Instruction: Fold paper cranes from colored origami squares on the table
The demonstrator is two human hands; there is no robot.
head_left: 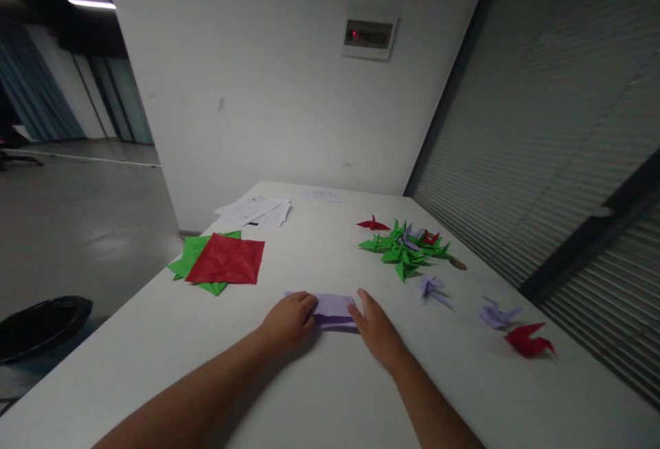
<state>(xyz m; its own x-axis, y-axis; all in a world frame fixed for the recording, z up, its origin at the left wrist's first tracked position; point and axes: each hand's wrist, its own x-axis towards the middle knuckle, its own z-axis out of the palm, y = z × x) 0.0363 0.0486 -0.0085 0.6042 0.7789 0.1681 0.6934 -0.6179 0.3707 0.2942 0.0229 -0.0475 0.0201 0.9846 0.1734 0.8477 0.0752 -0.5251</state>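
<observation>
A light purple sheet of origami paper (334,306), partly folded with a crease across its width, lies in front of me on the white table. My left hand (289,320) is closed on its left part, with a corner showing beyond the knuckles. At the right end, my right hand (379,331) has its thumb on the paper and its index finger along the edge; its other fingers are largely hidden. To the right stand a purple paper crane (433,289), another purple crane (498,314) and a red crane (529,341).
A pile of mostly green folded cranes (405,249) lies at the back right, near a red crane (373,223) and a brown round object (458,264). Red paper (227,259) overlaps green sheets (194,251) on the left. Printed papers (255,211) lie behind; a lined bin (44,325) stands left.
</observation>
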